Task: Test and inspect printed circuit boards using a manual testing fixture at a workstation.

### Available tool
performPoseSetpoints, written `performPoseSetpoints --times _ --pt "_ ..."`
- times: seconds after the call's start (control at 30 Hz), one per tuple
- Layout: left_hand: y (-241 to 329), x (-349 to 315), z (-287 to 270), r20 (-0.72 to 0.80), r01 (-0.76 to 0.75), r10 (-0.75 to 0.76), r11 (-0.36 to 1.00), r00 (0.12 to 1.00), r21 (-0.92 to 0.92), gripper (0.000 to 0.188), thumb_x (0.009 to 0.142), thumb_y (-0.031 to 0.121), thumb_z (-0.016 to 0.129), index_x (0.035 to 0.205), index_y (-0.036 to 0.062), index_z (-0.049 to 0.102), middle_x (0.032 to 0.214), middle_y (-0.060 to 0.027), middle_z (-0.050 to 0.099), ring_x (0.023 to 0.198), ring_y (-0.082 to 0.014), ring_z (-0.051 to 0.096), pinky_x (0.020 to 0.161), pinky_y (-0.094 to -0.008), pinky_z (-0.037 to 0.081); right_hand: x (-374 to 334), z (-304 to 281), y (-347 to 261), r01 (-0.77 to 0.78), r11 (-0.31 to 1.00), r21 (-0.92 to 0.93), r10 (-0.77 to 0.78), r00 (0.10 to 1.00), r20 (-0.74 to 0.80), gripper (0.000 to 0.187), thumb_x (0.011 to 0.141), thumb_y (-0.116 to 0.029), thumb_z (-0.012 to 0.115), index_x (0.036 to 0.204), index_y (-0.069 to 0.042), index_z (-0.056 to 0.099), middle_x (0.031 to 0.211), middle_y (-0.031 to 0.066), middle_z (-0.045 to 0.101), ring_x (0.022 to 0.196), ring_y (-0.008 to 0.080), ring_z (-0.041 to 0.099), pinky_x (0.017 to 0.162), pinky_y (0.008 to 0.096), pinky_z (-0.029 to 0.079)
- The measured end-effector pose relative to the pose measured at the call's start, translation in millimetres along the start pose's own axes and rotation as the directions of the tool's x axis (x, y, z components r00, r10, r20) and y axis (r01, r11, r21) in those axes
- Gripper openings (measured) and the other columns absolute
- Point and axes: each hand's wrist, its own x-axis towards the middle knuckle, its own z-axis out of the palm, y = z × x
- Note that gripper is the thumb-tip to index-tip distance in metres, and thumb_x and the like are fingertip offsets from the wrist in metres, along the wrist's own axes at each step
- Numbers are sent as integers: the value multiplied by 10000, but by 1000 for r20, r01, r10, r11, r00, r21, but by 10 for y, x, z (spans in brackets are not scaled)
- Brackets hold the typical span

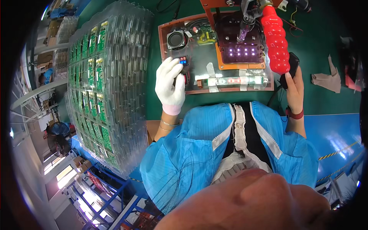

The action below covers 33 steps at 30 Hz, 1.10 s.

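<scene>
My left hand (170,86), in a white glove, rests at the left side of a flat test fixture with a pinkish-brown frame (226,91). Its fingers are stretched out beside a small lit digital display (183,60), partly covering it, and the thumb is apart from them. Bare and wearing a red wristband, my right hand (295,92) is closed around a black handheld object (293,63); its exact kind is unclear. The right thumb lies at the lower end of a red ribbed lever handle (275,42). Lit purple-white lamps show under the dark press plate (239,38).
Tall stacks of clear plastic trays (128,76) holding green circuit boards stand at the left. A round speaker (176,40) and taped-down strip (230,81) sit on the fixture. A beige cloth scrap (329,78) lies right on the green mat (318,101).
</scene>
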Motion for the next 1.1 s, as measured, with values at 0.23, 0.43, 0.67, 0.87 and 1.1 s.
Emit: performPoseSetpoints --times 0.23,0.43,0.67,0.87,1.1 --pt "140 44 40 134 -157 148 985 980 66 283 796 -26 688 1075 7 720 1150 -164 717 1160 -403 637 1021 -466 498 -198 167 -414 385 773 -505 -119 869 481 458 832 -98 805 1271 -59 682 1133 138 739 839 228 708 789 335 572" --pt "240 35 62 232 -230 208 971 950 71 282 778 31 715 1059 28 737 1146 -137 720 1168 -398 630 1024 -477 486 -146 507 -411 764 395 -510 -392 643 658 536 746 -89 779 1275 -104 695 1243 69 714 867 258 699 769 364 573" --pt "268 18 66 248 -232 204 969 947 88 280 781 52 715 1060 38 737 1151 -118 713 1184 -384 617 1031 -480 474 -220 549 -487 803 179 -568 -325 593 736 522 794 -89 669 1316 -111 672 1330 67 676 790 196 641 758 339 559" --pt "310 42 198 301 -293 275 956 913 16 292 742 72 738 1033 53 721 1140 -103 696 1161 -375 602 1009 -499 474 -245 555 -541 813 117 -571 -276 579 767 543 794 -90 651 1336 -114 657 1352 85 659 790 193 632 765 338 556" --pt "338 49 242 349 -376 370 925 861 -53 339 719 79 760 1056 88 731 1163 -130 697 1161 -401 609 981 -542 493 -237 559 -506 781 226 -582 -300 624 722 524 796 -78 653 1318 -122 670 1349 83 664 821 203 662 761 345 558"
